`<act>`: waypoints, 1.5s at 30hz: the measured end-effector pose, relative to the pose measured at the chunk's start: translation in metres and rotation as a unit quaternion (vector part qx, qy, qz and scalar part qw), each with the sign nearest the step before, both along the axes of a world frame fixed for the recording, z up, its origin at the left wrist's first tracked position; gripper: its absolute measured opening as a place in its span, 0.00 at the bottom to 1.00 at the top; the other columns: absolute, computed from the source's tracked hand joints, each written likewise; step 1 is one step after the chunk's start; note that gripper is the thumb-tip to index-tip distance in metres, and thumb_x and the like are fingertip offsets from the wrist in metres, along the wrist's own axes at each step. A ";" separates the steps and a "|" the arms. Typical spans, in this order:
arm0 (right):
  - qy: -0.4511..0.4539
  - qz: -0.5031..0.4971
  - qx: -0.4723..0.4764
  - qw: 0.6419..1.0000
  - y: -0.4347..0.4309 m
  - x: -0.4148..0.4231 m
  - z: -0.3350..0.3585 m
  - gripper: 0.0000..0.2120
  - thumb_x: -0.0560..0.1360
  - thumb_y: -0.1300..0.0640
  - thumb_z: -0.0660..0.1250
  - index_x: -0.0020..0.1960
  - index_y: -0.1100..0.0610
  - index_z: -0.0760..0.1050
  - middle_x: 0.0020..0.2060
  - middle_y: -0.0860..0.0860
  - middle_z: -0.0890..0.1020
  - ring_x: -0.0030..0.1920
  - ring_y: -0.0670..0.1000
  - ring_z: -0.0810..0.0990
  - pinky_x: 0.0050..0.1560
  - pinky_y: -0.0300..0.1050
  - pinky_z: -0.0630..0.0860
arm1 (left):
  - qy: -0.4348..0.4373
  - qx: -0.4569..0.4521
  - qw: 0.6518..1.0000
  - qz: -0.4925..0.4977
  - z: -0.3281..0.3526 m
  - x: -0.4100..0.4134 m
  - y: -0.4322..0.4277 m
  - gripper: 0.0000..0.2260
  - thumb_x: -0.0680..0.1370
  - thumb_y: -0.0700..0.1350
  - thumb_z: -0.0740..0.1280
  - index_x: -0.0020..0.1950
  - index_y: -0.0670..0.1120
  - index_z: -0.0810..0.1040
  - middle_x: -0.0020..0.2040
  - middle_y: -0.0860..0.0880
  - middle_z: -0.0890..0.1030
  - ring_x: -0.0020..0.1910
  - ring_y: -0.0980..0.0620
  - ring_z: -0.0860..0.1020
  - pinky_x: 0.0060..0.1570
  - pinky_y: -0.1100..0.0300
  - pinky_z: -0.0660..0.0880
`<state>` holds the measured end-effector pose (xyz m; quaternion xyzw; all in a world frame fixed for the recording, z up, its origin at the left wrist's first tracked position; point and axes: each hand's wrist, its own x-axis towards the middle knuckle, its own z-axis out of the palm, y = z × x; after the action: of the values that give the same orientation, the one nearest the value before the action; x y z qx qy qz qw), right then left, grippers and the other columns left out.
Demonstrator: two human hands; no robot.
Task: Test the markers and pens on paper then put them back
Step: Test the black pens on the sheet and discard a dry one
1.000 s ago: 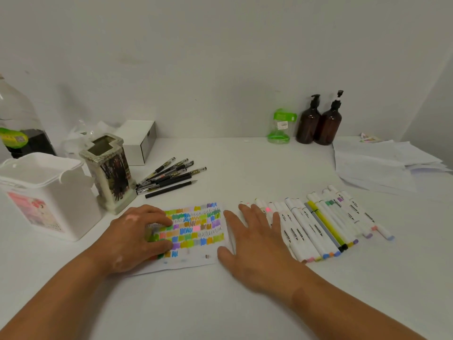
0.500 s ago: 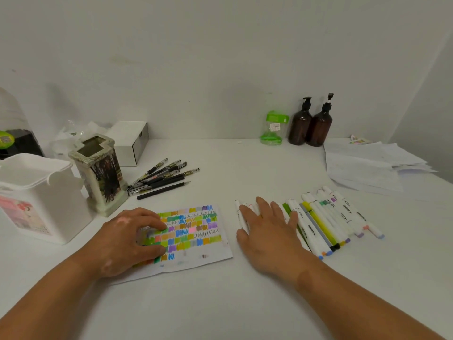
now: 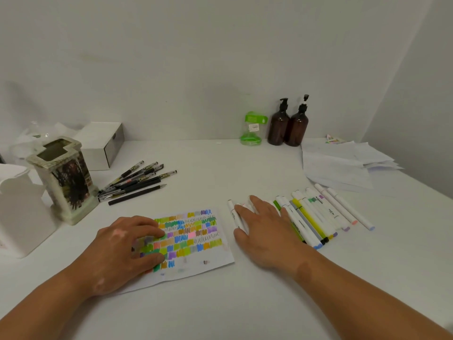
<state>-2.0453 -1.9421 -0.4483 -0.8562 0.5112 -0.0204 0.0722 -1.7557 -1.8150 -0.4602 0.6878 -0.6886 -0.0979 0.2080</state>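
Note:
A sheet of paper (image 3: 196,241) covered in coloured test patches lies in front of me. My left hand (image 3: 122,249) rests flat on its left part, fingers lightly bent. A row of white markers (image 3: 316,217) with coloured caps lies to the right of the sheet. My right hand (image 3: 264,229) lies on the left end of that row, fingers spread over several markers and hiding them. A bundle of dark pens (image 3: 137,182) lies behind the paper, next to a ceramic pen holder (image 3: 63,177). A white plastic tub (image 3: 17,209) stands at the far left.
A white box (image 3: 103,146) stands behind the pen holder. Against the back wall are a green-capped container (image 3: 252,128) and two brown pump bottles (image 3: 288,123). Loose paper sheets (image 3: 340,163) lie at the back right.
My right hand slid right from beside the paper onto the left end of the marker row. My view shifted a little to the right. The left hand stayed on the paper.

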 end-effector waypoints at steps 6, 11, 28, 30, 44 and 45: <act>-0.031 0.010 -0.006 0.999 0.001 0.009 0.007 0.30 0.81 0.35 0.54 0.80 0.40 0.54 0.82 0.48 0.49 0.81 0.53 0.47 0.80 0.61 0.43 | -0.006 0.012 1.000 -0.001 0.002 0.003 0.000 0.24 0.68 0.70 0.65 0.62 0.65 0.77 0.63 0.70 0.70 0.63 0.65 0.68 0.65 0.60 0.70; -0.152 0.097 -0.065 0.981 -0.012 0.070 0.022 0.20 0.80 0.45 0.63 0.71 0.47 0.72 0.70 0.46 0.73 0.68 0.50 0.73 0.67 0.47 0.71 | 0.001 0.022 1.000 0.017 0.005 0.006 0.001 0.22 0.70 0.68 0.69 0.62 0.64 0.77 0.64 0.70 0.69 0.64 0.66 0.66 0.68 0.59 0.68; 0.049 0.300 -0.153 0.940 -0.045 0.210 0.024 0.16 0.80 0.64 0.61 0.65 0.55 0.77 0.54 0.55 0.81 0.53 0.58 0.81 0.52 0.53 0.79 | 0.002 0.019 1.000 0.009 -0.002 0.012 0.000 0.22 0.73 0.67 0.68 0.65 0.63 0.76 0.66 0.68 0.70 0.63 0.68 0.65 0.67 0.62 0.66; 0.009 0.284 -0.145 0.948 -0.046 0.192 0.032 0.17 0.80 0.63 0.61 0.67 0.53 0.76 0.54 0.54 0.79 0.52 0.56 0.80 0.52 0.54 0.79 | 0.002 0.025 1.000 0.013 -0.002 0.013 0.000 0.22 0.72 0.67 0.68 0.64 0.63 0.76 0.66 0.68 0.70 0.63 0.67 0.65 0.68 0.60 0.67; -0.481 0.058 0.314 0.816 0.055 0.067 0.028 0.06 0.72 0.58 0.70 0.37 0.55 0.82 0.29 0.55 0.81 0.29 0.52 0.80 0.30 0.43 0.76 | 0.009 0.038 0.999 0.026 0.000 0.009 0.005 0.23 0.69 0.71 0.67 0.61 0.65 0.77 0.65 0.67 0.70 0.63 0.63 0.66 0.66 0.53 0.69; -0.469 0.052 0.308 0.826 0.057 0.067 0.021 0.07 0.72 0.61 0.70 0.36 0.55 0.81 0.28 0.55 0.81 0.28 0.51 0.79 0.29 0.42 0.76 | 0.009 0.039 0.999 0.026 -0.001 0.009 0.005 0.23 0.69 0.71 0.67 0.61 0.65 0.77 0.66 0.67 0.70 0.63 0.63 0.66 0.66 0.53 0.69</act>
<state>-1.9784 -1.8849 -0.4269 -0.7020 0.3503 -0.2568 0.5644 -1.7463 -1.8097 -0.4608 0.7121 -0.6642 -0.1255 0.1900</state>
